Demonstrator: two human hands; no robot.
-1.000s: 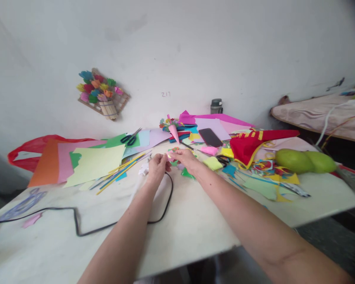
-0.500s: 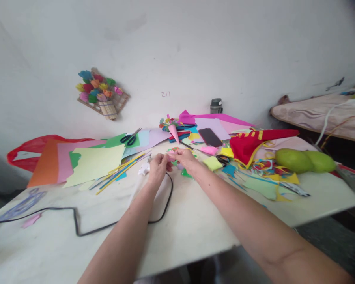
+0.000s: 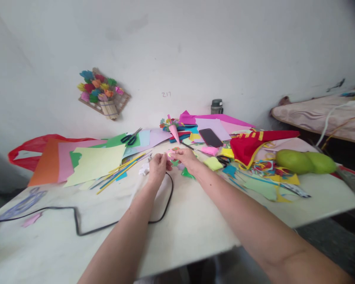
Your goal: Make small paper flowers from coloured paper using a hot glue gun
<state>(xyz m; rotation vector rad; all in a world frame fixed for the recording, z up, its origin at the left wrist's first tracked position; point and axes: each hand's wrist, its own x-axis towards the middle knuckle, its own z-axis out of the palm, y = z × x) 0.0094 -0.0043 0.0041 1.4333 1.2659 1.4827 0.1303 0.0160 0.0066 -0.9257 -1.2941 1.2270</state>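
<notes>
Between the fingertips of both hands is a small pink paper piece (image 3: pixel 169 154) with a pale yellowish mark on it; its full shape is partly hidden. My left hand (image 3: pixel 157 169) pinches it from the left and my right hand (image 3: pixel 187 158) from the right, fingers closed. Just left of my left hand lies a small white object (image 3: pixel 144 169), its kind unclear. A black cable (image 3: pixel 169 199) curves out from beneath that hand. Beyond the fingers are small coloured paper cut-outs (image 3: pixel 175 149), and a green piece (image 3: pixel 187 173) lies below my right wrist.
Coloured sheets (image 3: pixel 96 163), paper strips (image 3: pixel 118 173) and scissors (image 3: pixel 130 138) lie left. A pink paper cone with small flowers (image 3: pixel 173 132), a phone (image 3: pixel 210 137), red cloth (image 3: pixel 248 148), scraps and green fruits (image 3: pixel 294 161) spread right. A bottle (image 3: pixel 216 106) stands behind.
The pink paper piece has turned slightly between my fingers, and its pale yellowish mark now shows. Both hands stay in nearly the same place.
</notes>
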